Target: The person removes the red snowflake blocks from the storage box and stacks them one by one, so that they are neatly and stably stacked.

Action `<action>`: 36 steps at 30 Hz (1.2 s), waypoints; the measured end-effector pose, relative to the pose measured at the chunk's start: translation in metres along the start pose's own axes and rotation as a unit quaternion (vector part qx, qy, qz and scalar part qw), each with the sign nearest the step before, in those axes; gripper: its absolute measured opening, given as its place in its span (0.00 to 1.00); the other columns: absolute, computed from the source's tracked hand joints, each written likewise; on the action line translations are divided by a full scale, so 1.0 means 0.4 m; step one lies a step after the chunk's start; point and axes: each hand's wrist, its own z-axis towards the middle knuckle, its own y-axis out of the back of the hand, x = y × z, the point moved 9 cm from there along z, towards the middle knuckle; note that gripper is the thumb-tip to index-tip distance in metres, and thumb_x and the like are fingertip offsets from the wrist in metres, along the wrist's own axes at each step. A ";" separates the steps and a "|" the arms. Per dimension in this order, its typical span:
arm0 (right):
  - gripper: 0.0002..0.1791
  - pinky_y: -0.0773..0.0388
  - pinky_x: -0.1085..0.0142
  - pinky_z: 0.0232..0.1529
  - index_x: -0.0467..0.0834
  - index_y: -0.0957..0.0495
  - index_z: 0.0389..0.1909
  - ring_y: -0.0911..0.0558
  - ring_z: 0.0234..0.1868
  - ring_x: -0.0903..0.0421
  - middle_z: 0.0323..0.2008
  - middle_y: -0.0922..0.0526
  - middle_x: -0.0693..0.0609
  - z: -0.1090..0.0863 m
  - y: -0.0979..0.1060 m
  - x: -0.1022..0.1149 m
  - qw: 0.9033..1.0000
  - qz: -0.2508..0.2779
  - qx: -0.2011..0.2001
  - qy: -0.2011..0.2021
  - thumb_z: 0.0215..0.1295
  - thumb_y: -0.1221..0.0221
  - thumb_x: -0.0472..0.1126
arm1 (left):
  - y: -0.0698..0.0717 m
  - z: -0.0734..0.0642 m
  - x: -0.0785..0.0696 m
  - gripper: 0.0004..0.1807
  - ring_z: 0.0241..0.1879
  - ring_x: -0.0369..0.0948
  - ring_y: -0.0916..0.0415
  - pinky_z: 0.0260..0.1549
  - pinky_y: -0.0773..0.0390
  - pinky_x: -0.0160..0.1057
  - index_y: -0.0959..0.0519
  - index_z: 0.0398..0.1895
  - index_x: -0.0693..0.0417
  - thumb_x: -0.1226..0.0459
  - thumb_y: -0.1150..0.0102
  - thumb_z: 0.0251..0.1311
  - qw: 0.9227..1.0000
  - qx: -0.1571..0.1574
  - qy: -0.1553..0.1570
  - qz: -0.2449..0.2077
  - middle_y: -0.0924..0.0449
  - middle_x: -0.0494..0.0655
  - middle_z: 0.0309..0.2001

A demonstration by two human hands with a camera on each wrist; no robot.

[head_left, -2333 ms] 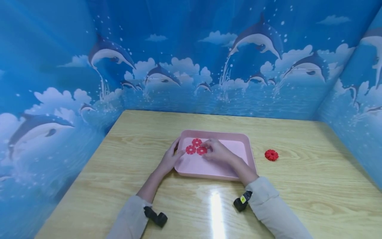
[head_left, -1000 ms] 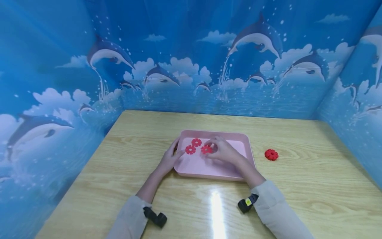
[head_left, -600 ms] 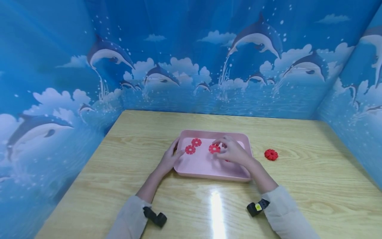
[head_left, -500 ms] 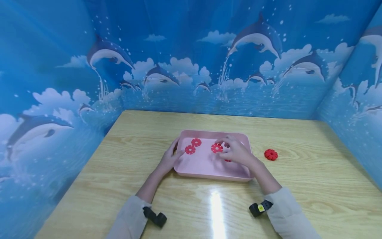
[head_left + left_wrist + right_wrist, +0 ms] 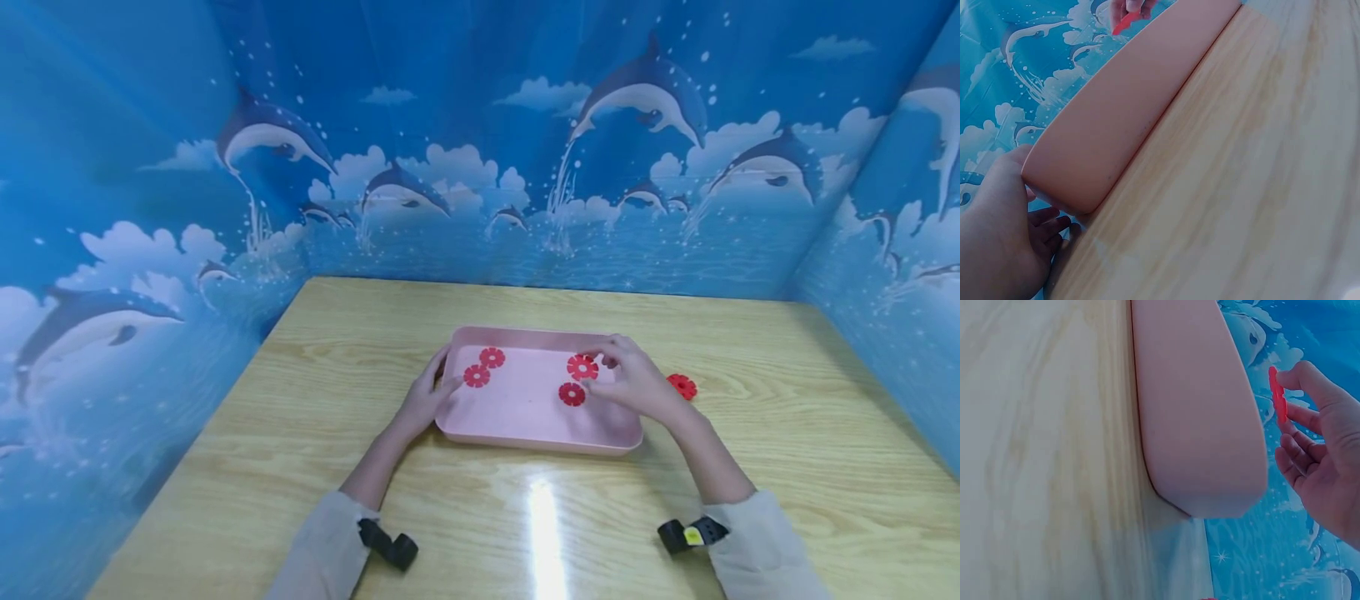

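My right hand [image 5: 637, 383] pinches a red flower-shaped plastic disc [image 5: 582, 367] between thumb and fingers, above the right part of a pink tray [image 5: 525, 425]. In the right wrist view the held disc [image 5: 1277, 394] stands edge-on, higher than the tray's rim. Just below it in the head view, a second red disc [image 5: 572, 394] lies on the tray floor. Two more discs, one nearer [image 5: 476, 376] and one farther [image 5: 492, 357], lie at the tray's left. My left hand [image 5: 426, 398] grips the tray's left end, thumb over the rim and fingers outside, as the left wrist view [image 5: 1007, 219] shows.
On the wooden table [image 5: 787, 433], right of the tray, sits another red flower-shaped piece [image 5: 684, 386], partly behind my right hand. A blue dolphin-print curtain [image 5: 480, 150] closes off the table's back and sides.
My right hand has lifted the disc from beside the two left ones and carried it rightward over the tray. The lone disc below it has come into view. My left hand stays put.
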 end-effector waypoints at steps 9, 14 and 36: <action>0.23 0.24 0.52 0.35 0.37 0.24 0.49 0.30 0.39 0.46 0.42 0.28 0.43 -0.046 0.066 -0.025 0.999 0.004 -0.035 -0.003 0.48 0.33 0.34 | 0.000 -0.004 -0.010 0.33 0.65 0.50 0.48 0.64 0.49 0.44 0.47 0.70 0.56 0.63 0.48 0.63 1.000 0.002 0.004 0.003 0.46 0.56 0.67; 0.23 0.25 0.61 0.29 0.39 0.23 0.50 0.31 0.38 0.47 0.41 0.28 0.46 -0.073 0.108 -0.041 0.998 -0.015 -0.054 -0.002 0.49 0.33 0.34 | -0.002 0.003 0.004 0.34 0.65 0.50 0.48 0.64 0.49 0.44 0.47 0.70 0.55 0.62 0.47 0.63 1.000 0.002 0.002 0.002 0.46 0.56 0.68; 0.24 0.29 0.69 0.31 0.39 0.27 0.54 0.31 0.41 0.46 0.46 0.30 0.45 -0.143 0.218 -0.163 0.993 -0.016 -0.103 -0.050 0.58 0.37 0.43 | -0.003 0.002 0.008 0.33 0.65 0.50 0.48 0.64 0.50 0.45 0.47 0.70 0.54 0.63 0.48 0.64 1.000 0.004 0.001 -0.004 0.46 0.56 0.67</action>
